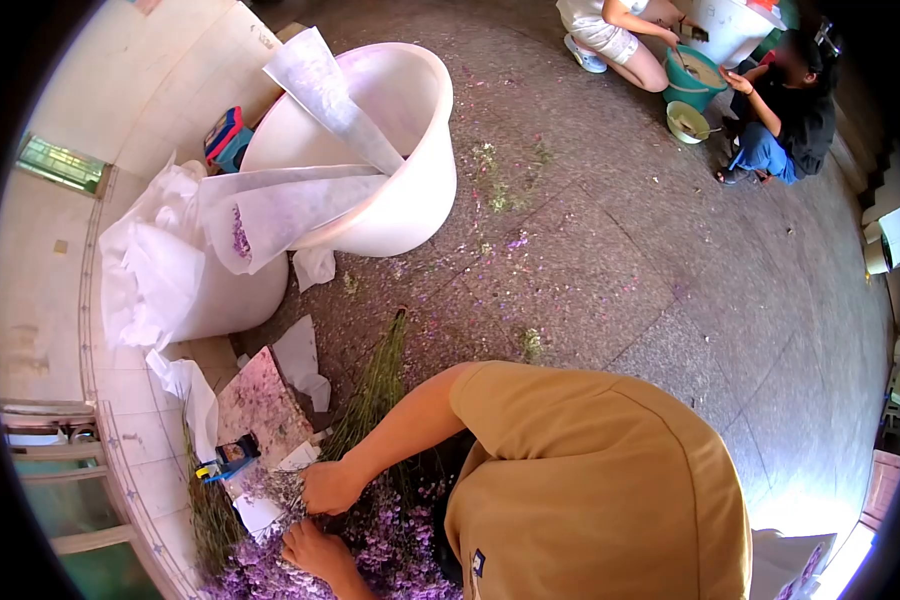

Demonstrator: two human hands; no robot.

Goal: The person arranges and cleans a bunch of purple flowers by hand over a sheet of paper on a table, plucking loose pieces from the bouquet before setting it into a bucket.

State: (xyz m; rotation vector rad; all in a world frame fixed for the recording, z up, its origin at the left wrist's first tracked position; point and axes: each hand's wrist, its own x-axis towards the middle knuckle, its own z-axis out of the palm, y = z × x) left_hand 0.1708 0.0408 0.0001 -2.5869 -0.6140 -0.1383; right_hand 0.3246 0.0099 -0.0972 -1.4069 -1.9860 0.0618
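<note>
My right hand [332, 488], the upper one, is closed around thin flower stems beside a white card. Just below it, my left hand [317, 551] has its fingers curled on a sprig of small purple flowers; the fingertips are partly hidden. Beneath both hands spreads a heap of purple flowers [385, 540]. A bundle of long green stems [375, 385] reaches from the heap onto the floor. To the left lie a speckled board [265, 405] covered in petals and a small dark object [236, 453] with blue and yellow parts.
A large white tub [425, 190] holds white paper-wrapped bunches. Left of it, a white container [240, 300] is draped with white sheeting. Petals and leaf scraps litter the stone floor [610, 270]. Two people crouch at the upper right around a green bucket [692, 92] and a pale bowl [686, 122].
</note>
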